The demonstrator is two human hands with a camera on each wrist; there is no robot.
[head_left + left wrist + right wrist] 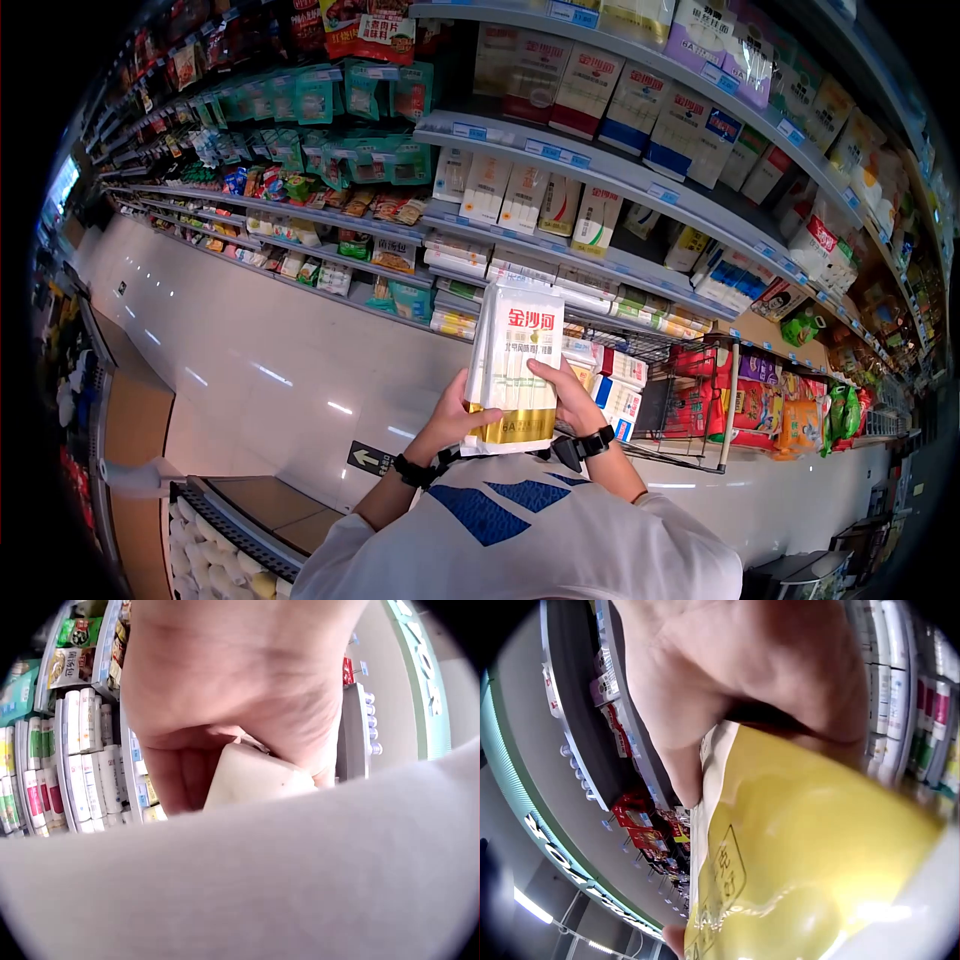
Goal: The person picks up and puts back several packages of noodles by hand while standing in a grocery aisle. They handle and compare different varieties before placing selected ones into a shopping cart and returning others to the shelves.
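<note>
Both hands hold a white packet of dried noodles point(520, 385) with red lettering and a gold band, upright in front of the chest. My left hand point(443, 420) grips its lower left side, thumb across the gold band. On the other side, my right hand point(572, 398) grips the edge with its thumb on the printed front. The left wrist view catches a pale end of the packet point(251, 780) under the palm, near the white shirt. Close up in the right wrist view, the gold band point(802, 817) shows below that hand; the fingers behind the packet are mostly hidden.
A wire shopping cart point(722, 400) stands to the right, with more noodle packets point(622, 400) at its near left side. Shelves point(600, 170) of packaged noodles rise ahead. At the left a pale tiled floor point(270, 350) stretches past a display bin point(225, 520).
</note>
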